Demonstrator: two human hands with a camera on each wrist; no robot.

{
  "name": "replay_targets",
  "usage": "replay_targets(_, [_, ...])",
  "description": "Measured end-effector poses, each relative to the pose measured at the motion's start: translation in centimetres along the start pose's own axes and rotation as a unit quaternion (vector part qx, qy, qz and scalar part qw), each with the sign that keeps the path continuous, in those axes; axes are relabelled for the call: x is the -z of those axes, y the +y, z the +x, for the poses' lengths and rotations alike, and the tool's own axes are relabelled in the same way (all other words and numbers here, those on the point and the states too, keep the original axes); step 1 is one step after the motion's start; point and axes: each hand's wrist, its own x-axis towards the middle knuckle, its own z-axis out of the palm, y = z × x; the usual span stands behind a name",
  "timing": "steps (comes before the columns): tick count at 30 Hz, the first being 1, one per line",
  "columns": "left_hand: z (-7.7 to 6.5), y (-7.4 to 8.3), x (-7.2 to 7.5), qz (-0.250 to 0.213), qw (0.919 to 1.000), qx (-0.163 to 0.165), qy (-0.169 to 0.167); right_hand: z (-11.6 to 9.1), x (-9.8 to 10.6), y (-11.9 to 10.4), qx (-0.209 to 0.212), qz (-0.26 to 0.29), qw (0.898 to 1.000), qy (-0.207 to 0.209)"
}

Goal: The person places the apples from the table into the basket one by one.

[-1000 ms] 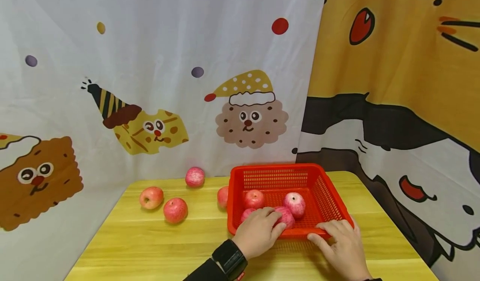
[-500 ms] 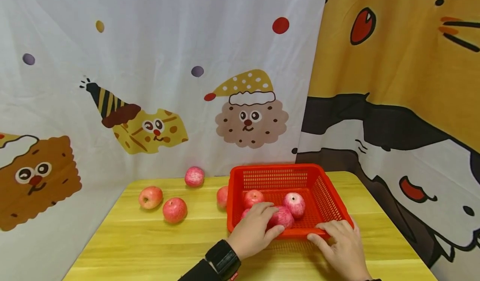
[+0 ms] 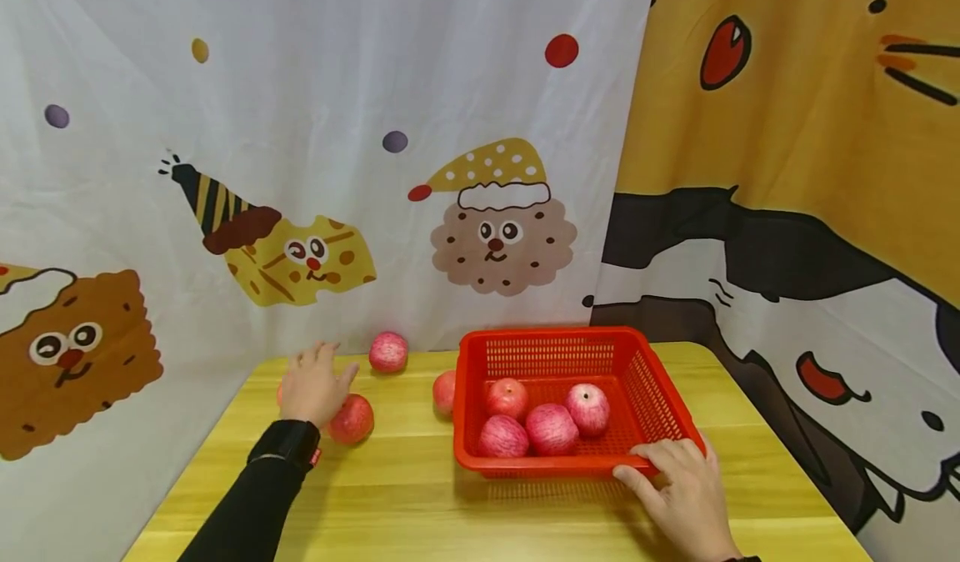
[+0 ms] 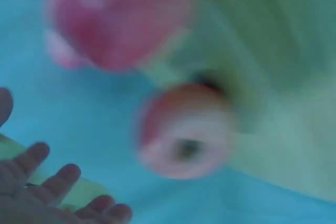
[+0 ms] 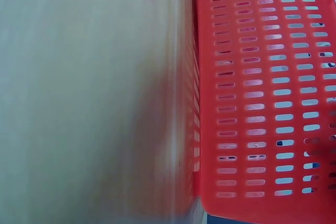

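Note:
My left hand [image 3: 313,385], fingers spread, is over the table's left side and hides most of one apple [image 3: 281,395]. Just right of it sits a red apple [image 3: 352,420]. Blurred in the left wrist view are an apple [image 4: 181,153] with its hollow end showing and a bigger, nearer apple [image 4: 121,19]; the spread fingers [image 4: 62,179] hold nothing there. My right hand [image 3: 678,491] grips the front right rim of a red plastic basket [image 3: 555,466], thumb outside and fingers over the edge. Several apples [image 3: 552,430] lie inside the basket.
A pink apple [image 3: 388,353] rests near the back edge of the wooden table [image 3: 405,504]. Another apple [image 3: 444,393] sits against the basket's left side, partly hidden by it. A printed cartoon curtain [image 3: 315,87] hangs close behind the table.
My left hand has let go of the pink apple in the basket and moved left, over the apples on the table. The right hand stays on the basket rim.

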Motion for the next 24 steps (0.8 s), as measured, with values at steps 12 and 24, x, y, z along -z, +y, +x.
replay_targets(12, [-1.9,-8.5,-2.0,0.008,0.9841,0.151,-0.092,0.0,-0.6,-0.3,0.0,0.01,1.0,-0.008])
replay_targets(24, [-3.1,-8.9,-3.4,0.033,0.9869,0.14,-0.073,0.0,-0.2,0.2,-0.001,-0.006,1.0,-0.008])
